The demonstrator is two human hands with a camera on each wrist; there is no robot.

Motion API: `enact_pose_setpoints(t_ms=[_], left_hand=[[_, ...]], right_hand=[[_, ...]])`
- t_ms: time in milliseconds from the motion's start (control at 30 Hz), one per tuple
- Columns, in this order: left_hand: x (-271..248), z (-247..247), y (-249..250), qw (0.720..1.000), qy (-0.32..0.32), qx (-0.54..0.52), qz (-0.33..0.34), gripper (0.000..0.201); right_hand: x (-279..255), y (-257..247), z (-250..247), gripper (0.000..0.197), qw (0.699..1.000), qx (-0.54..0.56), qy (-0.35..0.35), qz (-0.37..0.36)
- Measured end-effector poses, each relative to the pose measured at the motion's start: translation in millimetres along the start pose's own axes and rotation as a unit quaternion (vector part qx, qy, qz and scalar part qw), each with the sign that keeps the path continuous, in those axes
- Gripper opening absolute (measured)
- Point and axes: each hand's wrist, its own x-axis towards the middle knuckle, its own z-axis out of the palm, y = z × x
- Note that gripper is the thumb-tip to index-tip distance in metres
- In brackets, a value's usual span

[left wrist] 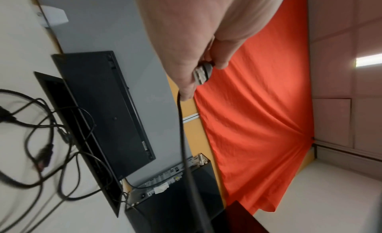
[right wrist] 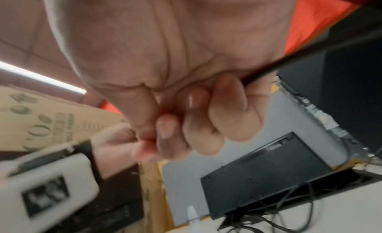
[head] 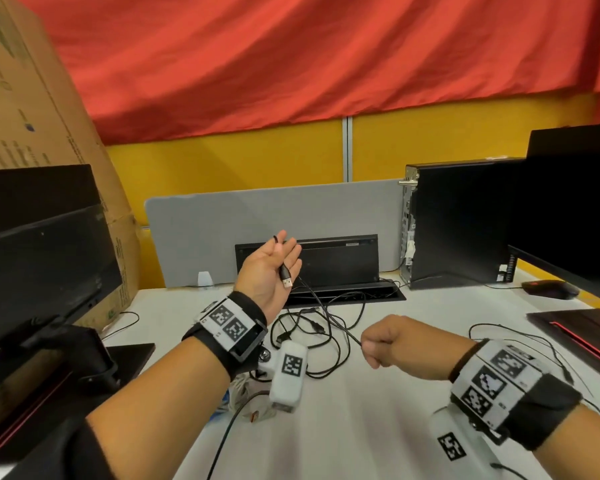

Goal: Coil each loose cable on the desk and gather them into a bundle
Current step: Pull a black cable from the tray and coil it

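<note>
A black USB cable (head: 340, 323) stretches between both hands above the white desk (head: 361, 427). My left hand (head: 274, 261) is raised palm-up; the cable passes between thumb and fingers, and its USB plug (head: 285, 278) hangs over the palm. In the left wrist view the plug (left wrist: 201, 73) sits pinched in the left hand (left wrist: 198, 61), and the cable (left wrist: 184, 138) drops away below it. My right hand (head: 381, 341) is a fist gripping the cable further along. In the right wrist view its curled fingers (right wrist: 186, 122) clamp the cable (right wrist: 289, 63). A tangle of loose black cables (head: 312, 330) lies on the desk below.
A keyboard (head: 326, 261) leans on the grey divider (head: 222, 230) behind an open cable slot (head: 378, 292). A PC tower (head: 458, 223), monitor (head: 568, 202) and mouse (head: 549, 289) stand right. Another monitor (head: 42, 254) and a cardboard box (head: 32, 98) stand left. A thin cable (head: 534, 344) lies far right.
</note>
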Motion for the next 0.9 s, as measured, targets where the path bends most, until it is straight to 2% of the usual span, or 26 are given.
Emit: enact_pose_setpoints(t_ms=[100, 200, 300, 433, 567, 667, 800, 900], left_hand=[[-2.4, -10.1, -11.0, 0.989, -0.017, 0.143, 0.015, 0.042], [-11.1, -16.2, -19.4, 0.943, -0.074, 0.324, 0.029, 0.037], [-21.8, -13.5, -24.2, 0.905, -0.139, 0.402, 0.002, 0.035], [-38.8, -3.8, -27.3, 0.889, -0.227, 0.394, -0.056, 0.032], [-49.7, 3.0, -26.0, 0.926, -0.231, 0.285, -0.09, 0.038], [-58.0, 10.6, -28.8, 0.939, -0.243, 0.224, -0.1, 0.041], [-67.3, 17.2, -32.3, 0.952, -0.245, 0.078, -0.168, 0.036], [-71.1, 14.8, -35.4, 0.961, -0.228, 0.028, -0.155, 0.045]], right_hand=[[-7.6, -24.2, -11.2, 0.035, 0.997, 0.068, 0.029, -0.016], [-11.5, -38.2, -25.1, 0.036, 0.99, 0.101, 0.084, -0.045], [-11.1, -43.9, -36.3, 0.032, 0.979, 0.146, 0.126, -0.07], [-4.3, -40.6, -43.9, 0.034, 0.959, 0.185, 0.198, -0.085], [6.7, -26.1, -44.6, 0.035, 0.943, 0.165, 0.282, -0.066], [14.3, -16.3, -35.7, 0.032, 0.935, 0.13, 0.325, -0.057], [21.3, -8.2, -14.8, 0.032, 0.939, 0.119, 0.319, -0.051], [26.0, -4.0, 4.5, 0.034, 0.957, 0.092, 0.274, -0.027]])
